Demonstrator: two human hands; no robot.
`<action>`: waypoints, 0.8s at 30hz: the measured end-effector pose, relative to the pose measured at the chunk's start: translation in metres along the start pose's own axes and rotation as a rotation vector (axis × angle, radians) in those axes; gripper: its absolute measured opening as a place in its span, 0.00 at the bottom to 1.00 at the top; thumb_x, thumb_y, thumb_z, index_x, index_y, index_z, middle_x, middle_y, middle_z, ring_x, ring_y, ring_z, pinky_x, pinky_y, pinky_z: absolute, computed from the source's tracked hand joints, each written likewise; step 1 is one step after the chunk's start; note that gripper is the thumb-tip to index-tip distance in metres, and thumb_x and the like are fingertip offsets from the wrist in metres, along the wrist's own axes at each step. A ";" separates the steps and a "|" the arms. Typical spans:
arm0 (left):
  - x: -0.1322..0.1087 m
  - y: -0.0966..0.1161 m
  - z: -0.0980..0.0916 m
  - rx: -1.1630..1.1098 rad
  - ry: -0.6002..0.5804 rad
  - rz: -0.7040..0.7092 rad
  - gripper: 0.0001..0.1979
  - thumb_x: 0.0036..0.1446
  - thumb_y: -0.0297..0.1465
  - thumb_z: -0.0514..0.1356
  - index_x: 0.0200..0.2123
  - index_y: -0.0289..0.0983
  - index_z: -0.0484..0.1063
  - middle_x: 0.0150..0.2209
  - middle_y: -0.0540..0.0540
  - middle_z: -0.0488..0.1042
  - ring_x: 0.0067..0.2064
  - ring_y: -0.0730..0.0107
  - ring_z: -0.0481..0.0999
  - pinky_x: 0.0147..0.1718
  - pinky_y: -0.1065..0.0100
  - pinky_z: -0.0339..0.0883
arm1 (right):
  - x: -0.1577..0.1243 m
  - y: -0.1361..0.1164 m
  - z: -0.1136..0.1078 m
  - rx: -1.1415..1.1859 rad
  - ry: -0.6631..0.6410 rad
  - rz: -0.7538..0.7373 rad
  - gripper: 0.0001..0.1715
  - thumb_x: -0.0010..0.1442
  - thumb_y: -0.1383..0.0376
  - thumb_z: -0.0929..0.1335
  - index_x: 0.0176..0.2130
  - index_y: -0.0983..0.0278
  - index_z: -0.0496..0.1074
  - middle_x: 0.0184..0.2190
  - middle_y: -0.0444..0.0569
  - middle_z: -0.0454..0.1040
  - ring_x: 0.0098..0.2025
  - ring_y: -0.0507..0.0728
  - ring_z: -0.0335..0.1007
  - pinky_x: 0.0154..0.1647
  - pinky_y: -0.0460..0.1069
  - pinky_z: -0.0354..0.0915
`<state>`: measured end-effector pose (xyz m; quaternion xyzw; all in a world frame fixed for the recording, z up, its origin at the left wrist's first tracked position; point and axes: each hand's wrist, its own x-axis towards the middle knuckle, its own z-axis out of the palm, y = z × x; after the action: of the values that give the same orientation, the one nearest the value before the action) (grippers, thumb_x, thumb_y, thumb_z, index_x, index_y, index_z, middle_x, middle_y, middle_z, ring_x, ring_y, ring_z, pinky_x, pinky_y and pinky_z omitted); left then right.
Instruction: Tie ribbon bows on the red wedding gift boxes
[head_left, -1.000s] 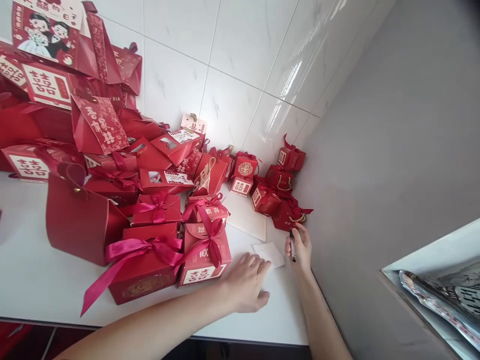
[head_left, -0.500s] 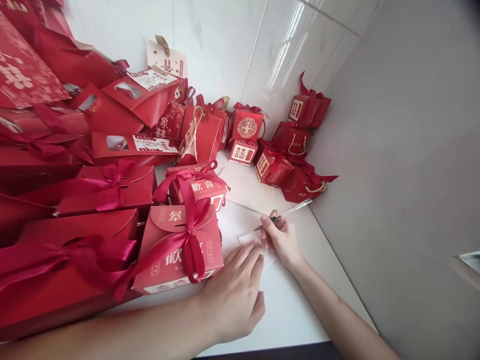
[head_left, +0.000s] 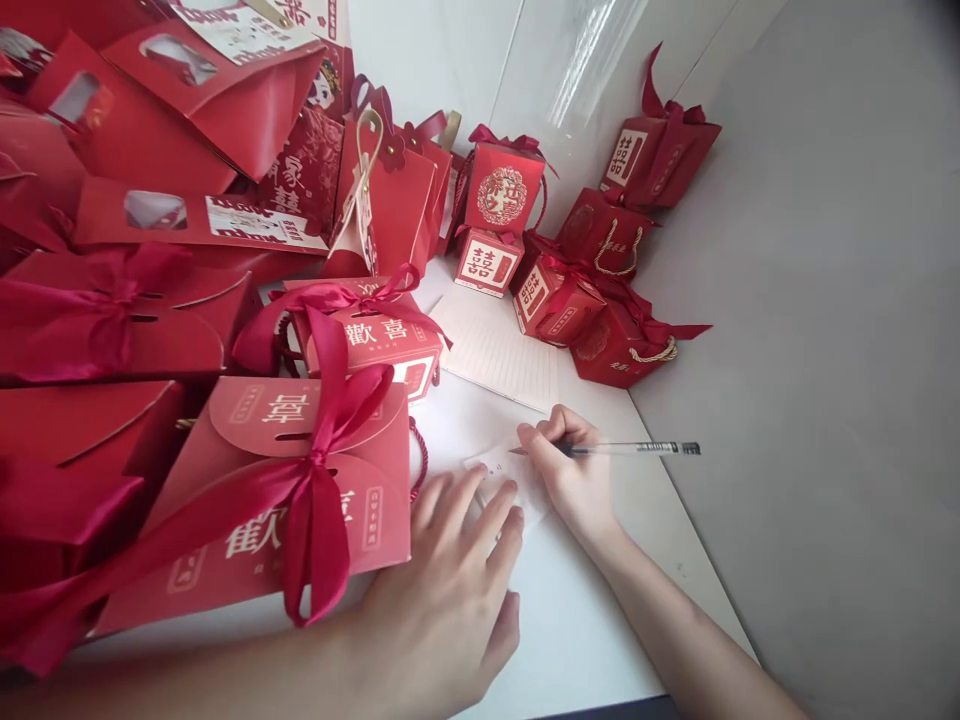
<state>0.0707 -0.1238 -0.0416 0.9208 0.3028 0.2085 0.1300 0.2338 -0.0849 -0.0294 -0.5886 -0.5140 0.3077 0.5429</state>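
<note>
My right hand (head_left: 574,480) pinches a clear-barrelled pen (head_left: 637,448), its tip just above a small white slip of paper (head_left: 521,485). A few small dark marks show on the slip. My left hand (head_left: 454,585) lies flat with fingers spread, fingertips on the slip's near left side. Close beside that hand stands a red gift box (head_left: 386,520) tied with a crimson ribbon bow. Beyond the slip lies a lined notebook page (head_left: 510,350), partly under small red boxes.
Red gift boxes and bags crowd the left, among them a ribboned box (head_left: 416,340) and a handled bag (head_left: 390,200). Several small boxes, such as a stacked one (head_left: 506,190), stand at the back. A grey panel (head_left: 810,350) borders the white tabletop (head_left: 600,640) on the right.
The view has moved closer and shifted. The pen has swung from pointing away up right to lying nearly level. My left fingers have spread wider, showing more of the slip.
</note>
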 end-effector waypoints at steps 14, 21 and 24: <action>0.004 0.004 -0.002 0.104 -0.060 -0.045 0.21 0.52 0.36 0.51 0.49 0.37 0.65 0.55 0.38 0.63 0.56 0.43 0.54 0.47 0.42 0.55 | -0.001 -0.006 0.004 -0.251 -0.046 -0.038 0.18 0.51 0.65 0.63 0.17 0.62 0.50 0.14 0.37 0.51 0.18 0.47 0.47 0.17 0.43 0.48; 0.002 0.005 -0.005 0.124 -0.050 -0.043 0.21 0.56 0.38 0.49 0.50 0.35 0.64 0.56 0.38 0.62 0.57 0.45 0.54 0.48 0.44 0.55 | -0.002 -0.004 0.003 -0.274 -0.060 -0.025 0.17 0.49 0.66 0.63 0.17 0.62 0.50 0.14 0.37 0.51 0.18 0.47 0.47 0.17 0.42 0.49; 0.001 0.006 -0.006 0.134 -0.049 -0.045 0.21 0.56 0.38 0.49 0.50 0.35 0.64 0.57 0.39 0.62 0.57 0.45 0.54 0.48 0.44 0.55 | -0.002 -0.004 0.003 -0.258 -0.027 -0.010 0.17 0.49 0.66 0.63 0.17 0.62 0.49 0.14 0.36 0.49 0.18 0.47 0.45 0.17 0.42 0.48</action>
<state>0.0716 -0.1265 -0.0335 0.9252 0.3334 0.1623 0.0802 0.2292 -0.0859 -0.0261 -0.6468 -0.5593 0.2444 0.4573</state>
